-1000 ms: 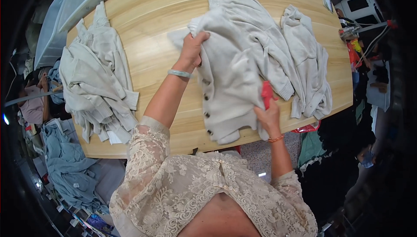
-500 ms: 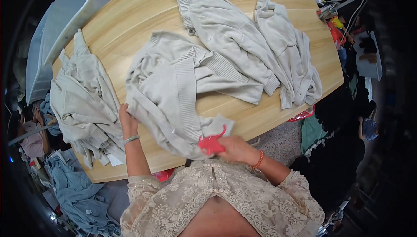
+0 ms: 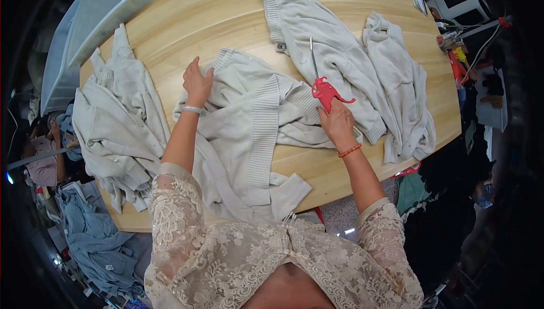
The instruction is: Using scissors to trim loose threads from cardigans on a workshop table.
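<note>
A pale grey knit sweater point(image 3: 233, 145) lies spread in front of me, its wide ribbed band running down the middle and a cuff by the near table edge. My left hand point(image 3: 198, 85) is at the sweater's far left side, fingers extended and thumb apart, holding nothing. In my right hand point(image 3: 338, 125) is a red air blow gun point(image 3: 327, 94) with a long, thin, bent metal nozzle. The nozzle points away from me, over a second pale sweater point(image 3: 323, 43). My right hand is above the first sweater's right part.
The wooden table point(image 3: 187, 26) carries another pale sweater point(image 3: 399, 88) at the right and a pile of pale knitwear point(image 3: 116, 116) at the left. A translucent plastic bin point(image 3: 107, 17) stands at the far left. Blue-grey garments point(image 3: 99, 241) lie below the table's left side.
My left hand has moved up along the sweater, off its left edge. My right hand has carried the blow gun away from me and to the right, bringing its nozzle into clear view.
</note>
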Tool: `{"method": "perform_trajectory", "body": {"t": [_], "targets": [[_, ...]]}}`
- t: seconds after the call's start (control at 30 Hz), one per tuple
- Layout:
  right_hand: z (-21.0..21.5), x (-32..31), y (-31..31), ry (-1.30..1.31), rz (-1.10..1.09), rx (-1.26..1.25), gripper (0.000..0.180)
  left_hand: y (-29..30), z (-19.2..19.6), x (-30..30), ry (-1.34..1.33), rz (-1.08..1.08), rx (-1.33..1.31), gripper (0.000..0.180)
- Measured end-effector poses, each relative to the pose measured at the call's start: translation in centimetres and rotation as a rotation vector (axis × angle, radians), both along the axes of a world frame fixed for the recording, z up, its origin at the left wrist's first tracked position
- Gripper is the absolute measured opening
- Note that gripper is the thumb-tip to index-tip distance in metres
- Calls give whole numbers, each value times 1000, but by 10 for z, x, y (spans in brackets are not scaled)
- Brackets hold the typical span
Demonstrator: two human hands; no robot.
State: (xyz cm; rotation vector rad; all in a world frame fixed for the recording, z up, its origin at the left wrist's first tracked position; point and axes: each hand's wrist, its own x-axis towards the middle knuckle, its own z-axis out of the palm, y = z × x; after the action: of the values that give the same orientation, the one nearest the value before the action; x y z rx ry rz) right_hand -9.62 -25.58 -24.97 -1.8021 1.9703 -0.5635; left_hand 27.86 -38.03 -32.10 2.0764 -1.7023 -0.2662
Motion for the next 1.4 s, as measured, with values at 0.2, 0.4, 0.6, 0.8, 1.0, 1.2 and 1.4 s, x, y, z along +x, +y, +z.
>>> {"method": "perform_trajectory", "body": {"t": [0.2,0.4,0.6,0.8,1.0,1.2,1.4], "targets": [[-38,9,-13,96,-24,98,32,-45,-17,-45,22,-205,40,70],[-31,13,2,6,7,-42,21,-34,-35,-53,252,-231,12,43],[55,-14,59,-194,285,56,19,-3,53,-3,1053,-293,266,17],[89,-29,129,-345,539,457,26,92,148,6,1071,-417,407,15],[103,70,49,-780,709,-64,53,187,218,-30,760,-601,425,20],[92,68,60,-573,808,361,36,230,290,4,740,-445,259,24],[69,5,122,-348,736,487,37,268,292,74,765,-229,151,28]]}}
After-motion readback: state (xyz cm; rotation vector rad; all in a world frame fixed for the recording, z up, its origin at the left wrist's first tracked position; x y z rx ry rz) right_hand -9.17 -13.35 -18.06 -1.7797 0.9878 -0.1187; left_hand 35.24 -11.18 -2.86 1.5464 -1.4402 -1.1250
